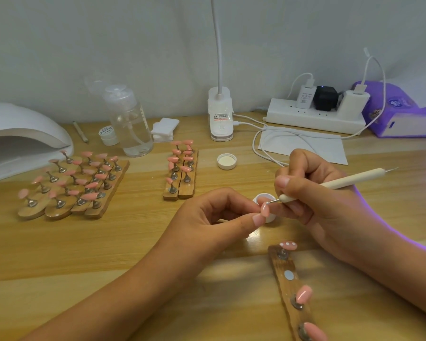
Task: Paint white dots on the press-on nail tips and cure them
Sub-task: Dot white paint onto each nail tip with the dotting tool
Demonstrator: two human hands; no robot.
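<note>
Fingertips of our left hand [207, 217] are pinching the light, slippery-seeming pink nail tip [265, 209] edgewise, our right hand [317, 193] gripping the white dotting pen [354, 179]

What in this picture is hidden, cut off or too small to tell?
Head view:
- white paint pot: mostly behind the left hand and the nail tip it pinches; contents hidden.
- nail tip: dots too small to count, under the right hand's dotting tool.
- curing lamp: cut by the left edge.
- nearest wooden holder: cut by the bottom edge.
- small jar: label too small to read.
</note>
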